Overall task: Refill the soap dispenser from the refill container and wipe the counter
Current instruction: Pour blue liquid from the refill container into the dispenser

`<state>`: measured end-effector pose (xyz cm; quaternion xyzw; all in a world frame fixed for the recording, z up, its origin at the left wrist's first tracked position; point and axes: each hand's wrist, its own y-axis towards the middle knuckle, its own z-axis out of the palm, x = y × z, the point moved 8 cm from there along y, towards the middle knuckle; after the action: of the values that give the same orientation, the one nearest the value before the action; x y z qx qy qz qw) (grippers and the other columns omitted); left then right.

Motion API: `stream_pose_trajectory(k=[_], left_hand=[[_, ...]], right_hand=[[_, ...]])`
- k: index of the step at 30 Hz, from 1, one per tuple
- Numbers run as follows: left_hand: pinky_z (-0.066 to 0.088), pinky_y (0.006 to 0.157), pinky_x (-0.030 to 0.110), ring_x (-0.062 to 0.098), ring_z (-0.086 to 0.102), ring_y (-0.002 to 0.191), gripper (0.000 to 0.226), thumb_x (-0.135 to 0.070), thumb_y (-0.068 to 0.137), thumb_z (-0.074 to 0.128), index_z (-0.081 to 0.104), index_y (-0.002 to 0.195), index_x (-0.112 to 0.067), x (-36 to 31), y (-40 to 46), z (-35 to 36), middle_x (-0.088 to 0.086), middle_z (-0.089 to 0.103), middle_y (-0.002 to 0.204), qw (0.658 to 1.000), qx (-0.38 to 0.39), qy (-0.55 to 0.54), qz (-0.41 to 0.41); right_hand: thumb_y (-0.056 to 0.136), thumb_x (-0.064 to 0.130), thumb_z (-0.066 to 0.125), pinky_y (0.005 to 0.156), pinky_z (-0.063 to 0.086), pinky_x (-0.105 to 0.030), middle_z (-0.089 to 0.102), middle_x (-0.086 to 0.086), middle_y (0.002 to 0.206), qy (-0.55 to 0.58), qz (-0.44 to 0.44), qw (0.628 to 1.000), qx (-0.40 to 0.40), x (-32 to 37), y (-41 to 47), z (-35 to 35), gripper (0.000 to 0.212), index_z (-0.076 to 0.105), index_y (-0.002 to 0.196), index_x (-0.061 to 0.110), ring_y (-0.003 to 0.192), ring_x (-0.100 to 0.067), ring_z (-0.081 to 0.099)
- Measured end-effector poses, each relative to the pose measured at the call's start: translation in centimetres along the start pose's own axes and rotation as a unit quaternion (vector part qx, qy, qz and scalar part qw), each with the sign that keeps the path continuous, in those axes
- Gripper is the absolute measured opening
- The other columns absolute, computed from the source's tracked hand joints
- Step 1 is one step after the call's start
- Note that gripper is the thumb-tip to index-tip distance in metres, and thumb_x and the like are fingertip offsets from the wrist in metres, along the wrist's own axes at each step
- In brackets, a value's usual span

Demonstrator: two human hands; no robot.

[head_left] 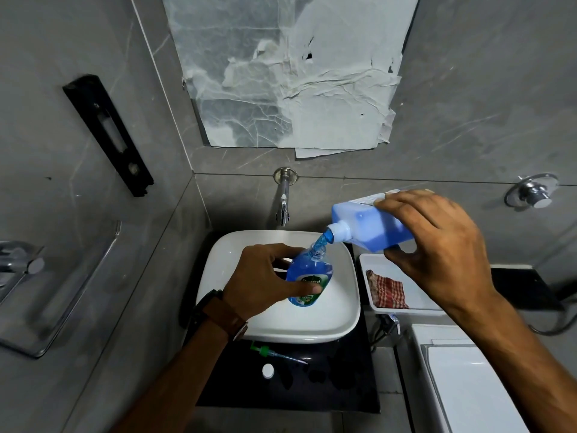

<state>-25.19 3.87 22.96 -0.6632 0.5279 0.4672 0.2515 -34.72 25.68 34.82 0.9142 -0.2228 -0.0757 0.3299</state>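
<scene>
Hidden: lower body of soap dispenser [307, 276] behind left hand [265, 276]; rear of refill container [373, 221] under right hand [437, 242].
Left hand: wrapped around dispenser, above white sink [337, 320].
Right hand: gripping tilted container, blue soap streaming into dispenser's open neck.
Desk [327, 389]: dark, narrow; pump [274, 354] and white cap [268, 370] near front edge.
Tray [418, 289]: checked cloth [387, 289] inside, right of sink.

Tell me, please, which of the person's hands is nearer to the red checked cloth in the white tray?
Right. The right hand, holding the refill container, is just above the red checked cloth. The left hand grips the soap dispenser over the sink, further left.
</scene>
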Motion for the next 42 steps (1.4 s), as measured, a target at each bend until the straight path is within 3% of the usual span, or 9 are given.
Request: stream_pose_trajectory(k=[13, 22, 27, 42], left_hand=[[0.056, 0.068, 0.009, -0.009, 0.070, 0.085, 0.062, -0.048, 0.059, 0.086, 0.074, 0.113, -0.020, -0.22, -0.23, -0.04, -0.033, 0.067, 0.088, 1.000, 0.001, 0.002, 0.005], [0.060, 0.074, 0.017, -0.001, 0.072, 0.089, 0.060, -0.042, 0.061, 0.090, 0.074, 0.115, -0.019, -0.02, -0.42, -0.10, -0.025, 0.071, 0.093, 1.000, -0.002, 0.009, 0.009], [0.058, 0.071, 0.012, -0.002, 0.071, 0.089, 0.067, -0.052, 0.058, 0.085, 0.073, 0.115, -0.021, -0.18, -0.56, -0.07, -0.027, 0.070, 0.092, 1.000, 0.001, -0.002, 0.009], [0.059, 0.074, 0.015, -0.001, 0.072, 0.088, 0.065, -0.050, 0.059, 0.086, 0.073, 0.115, -0.021, -0.34, -0.69, -0.08, -0.026, 0.071, 0.092, 1.000, 0.004, 0.003, 0.014]], right_hand=[[0.070, 0.012, 0.089, 0.104, 0.049, -0.052, 0.068, -0.009, 0.133, -0.005, 0.008, 1.000, 0.011, -0.14, -0.01, -0.13, 0.067, 0.065, 0.133, 0.013, 0.122, -0.036, 0.063], [0.072, 0.012, 0.088, 0.104, 0.048, -0.051, 0.068, -0.009, 0.133, -0.011, 0.005, 1.000, 0.006, -0.06, -0.12, -0.22, 0.066, 0.065, 0.133, 0.014, 0.122, -0.036, 0.063], [0.074, 0.014, 0.089, 0.104, 0.048, -0.051, 0.068, -0.008, 0.133, -0.012, 0.006, 1.000, 0.005, -0.11, -0.14, -0.24, 0.065, 0.065, 0.134, 0.015, 0.123, -0.035, 0.062], [0.072, 0.013, 0.090, 0.105, 0.047, -0.050, 0.068, -0.009, 0.134, -0.021, 0.002, 1.000, 0.003, 0.10, -0.06, -0.43, 0.067, 0.065, 0.134, 0.015, 0.124, -0.035, 0.062]])
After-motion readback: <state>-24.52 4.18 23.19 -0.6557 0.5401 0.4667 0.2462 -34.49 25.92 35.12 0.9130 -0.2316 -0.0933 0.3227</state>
